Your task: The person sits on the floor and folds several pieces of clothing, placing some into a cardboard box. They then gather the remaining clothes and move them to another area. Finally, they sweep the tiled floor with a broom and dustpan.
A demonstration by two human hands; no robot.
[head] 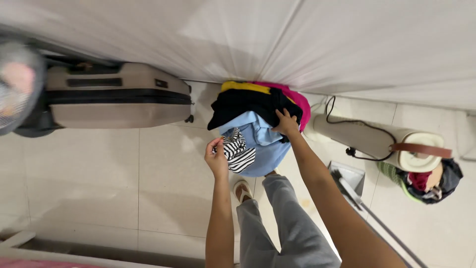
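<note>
A heap of clothes lies on the tiled floor by the white wall: a light blue garment [261,144], a black garment [243,105], a yellow one [237,86] and a pink one [301,101]. My left hand [217,158] pinches a black-and-white striped garment [238,151] at the heap's near left side. My right hand [286,123] grips the black garment where it overlaps the blue one. My grey trouser legs and a sandalled foot [243,189] stand just in front of the heap.
A beige hard-shell suitcase [116,97] lies on its side at left. A white cylindrical appliance [377,141] with a black cable stands at right, beside a dustpan [347,176] and a bag of clothes [426,181]. A fan [17,84] is at far left.
</note>
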